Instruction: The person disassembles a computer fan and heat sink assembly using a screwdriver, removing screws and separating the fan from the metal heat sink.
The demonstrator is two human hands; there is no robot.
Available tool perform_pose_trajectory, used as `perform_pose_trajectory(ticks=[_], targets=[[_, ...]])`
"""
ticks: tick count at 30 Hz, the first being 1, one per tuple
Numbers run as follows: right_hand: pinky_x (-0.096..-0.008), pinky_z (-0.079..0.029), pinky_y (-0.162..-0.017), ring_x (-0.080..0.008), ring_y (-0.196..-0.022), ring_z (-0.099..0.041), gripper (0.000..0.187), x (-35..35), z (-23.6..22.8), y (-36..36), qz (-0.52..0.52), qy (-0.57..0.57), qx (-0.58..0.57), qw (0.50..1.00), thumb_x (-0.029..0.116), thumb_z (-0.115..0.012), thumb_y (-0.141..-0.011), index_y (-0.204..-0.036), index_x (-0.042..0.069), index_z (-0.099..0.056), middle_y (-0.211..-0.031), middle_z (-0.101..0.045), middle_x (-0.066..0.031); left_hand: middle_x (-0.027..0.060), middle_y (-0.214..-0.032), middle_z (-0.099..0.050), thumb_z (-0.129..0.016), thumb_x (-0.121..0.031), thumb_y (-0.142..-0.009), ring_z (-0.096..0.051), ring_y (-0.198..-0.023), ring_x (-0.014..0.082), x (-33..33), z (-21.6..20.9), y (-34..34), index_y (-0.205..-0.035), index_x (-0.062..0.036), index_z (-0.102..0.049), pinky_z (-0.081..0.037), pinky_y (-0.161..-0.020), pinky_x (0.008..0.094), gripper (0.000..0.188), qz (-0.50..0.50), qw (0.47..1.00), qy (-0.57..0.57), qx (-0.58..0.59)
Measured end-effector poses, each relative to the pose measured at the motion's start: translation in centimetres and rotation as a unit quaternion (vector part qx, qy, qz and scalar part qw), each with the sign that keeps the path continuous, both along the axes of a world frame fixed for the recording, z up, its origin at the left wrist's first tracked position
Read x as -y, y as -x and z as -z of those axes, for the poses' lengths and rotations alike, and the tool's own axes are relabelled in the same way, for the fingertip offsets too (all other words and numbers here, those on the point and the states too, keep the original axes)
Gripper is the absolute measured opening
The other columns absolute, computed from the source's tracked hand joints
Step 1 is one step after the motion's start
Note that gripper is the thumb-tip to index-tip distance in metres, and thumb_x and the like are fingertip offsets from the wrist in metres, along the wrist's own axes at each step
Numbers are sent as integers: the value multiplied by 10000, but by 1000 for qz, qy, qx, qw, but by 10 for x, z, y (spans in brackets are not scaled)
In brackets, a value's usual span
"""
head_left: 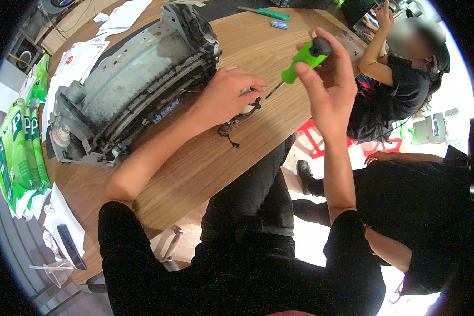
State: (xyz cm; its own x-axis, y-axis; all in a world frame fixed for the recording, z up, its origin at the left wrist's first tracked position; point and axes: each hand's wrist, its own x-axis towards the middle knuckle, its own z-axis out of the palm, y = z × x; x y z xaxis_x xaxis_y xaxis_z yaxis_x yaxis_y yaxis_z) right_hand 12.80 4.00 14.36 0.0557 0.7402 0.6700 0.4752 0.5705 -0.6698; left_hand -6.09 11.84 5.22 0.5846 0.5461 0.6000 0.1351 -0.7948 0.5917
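Note:
My right hand (334, 100) grips a screwdriver (304, 62) by its bright green handle with a dark cap. Its thin shaft slants down and left over the wooden table, with the tip close to my left hand (227, 96). The left fingers are curled over a small part (249, 107), pale in the middle with dark bits at its edge; most of it is hidden under them. Just below lies a small dark piece (229, 129) with a short cable. Left of that hand sits a partly stripped grey machine frame (137, 68), probably from a printer.
Green-and-white paper packs (20, 152) stand at the left edge, near a phone (70, 246) on white paper. A green-handled knife (273, 13) and a small blue box (279, 25) lie at the back. Two people in black (405, 205) are close on the right.

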Motion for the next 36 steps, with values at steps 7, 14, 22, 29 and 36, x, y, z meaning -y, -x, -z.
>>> perform_pose_trajectory(ticks=[7,14,22,29,36], targets=[[-322,-588,-849,-179,-1040,-674,492,4,1,-21,49,-2,-139,989,115,-672,-981,-1433,25,-501,-1189,-687,-149,88,-998,-752,-759,-158,-849,-682,-975,277,4,-5,1,-1090,-84,-749,-493,-945,420,252,-8,1000,7,-28],[-340,-613,-792,-237,-1048,-699,493,0,8,-24,45,-16,-225,973,171,-640,-1016,-1445,15,-453,-1223,-667,-170,78,-953,-753,-766,-203,-872,-697,-878,248,3,-7,4,-1024,-69,-764,-459,-994,467,203,-12,1000,-8,-22],[-294,-555,-696,-143,-877,-641,405,13,33,-33,44,31,-355,933,112,-590,-999,-1385,26,-505,-1056,-621,-84,128,-857,-719,-697,-211,-929,-675,-778,307,8,-39,19,-949,-41,-735,-519,-813,440,176,-109,992,-13,-62],[-351,-547,-721,-204,-814,-663,424,49,94,-7,68,168,87,980,10,-689,-826,-1236,71,-601,-989,-662,-95,160,-717,-687,-599,-237,-964,-700,-688,380,58,-67,39,-835,-73,-713,-551,-634,493,237,-144,918,-91,-357],[-393,-564,-731,-348,-877,-710,397,45,97,42,-31,152,187,970,151,-799,-825,-1187,94,-648,-989,-714,-173,176,-728,-706,-663,-181,-835,-729,-715,348,95,-62,35,-792,-32,-734,-583,-634,462,170,155,847,-67,-504]])
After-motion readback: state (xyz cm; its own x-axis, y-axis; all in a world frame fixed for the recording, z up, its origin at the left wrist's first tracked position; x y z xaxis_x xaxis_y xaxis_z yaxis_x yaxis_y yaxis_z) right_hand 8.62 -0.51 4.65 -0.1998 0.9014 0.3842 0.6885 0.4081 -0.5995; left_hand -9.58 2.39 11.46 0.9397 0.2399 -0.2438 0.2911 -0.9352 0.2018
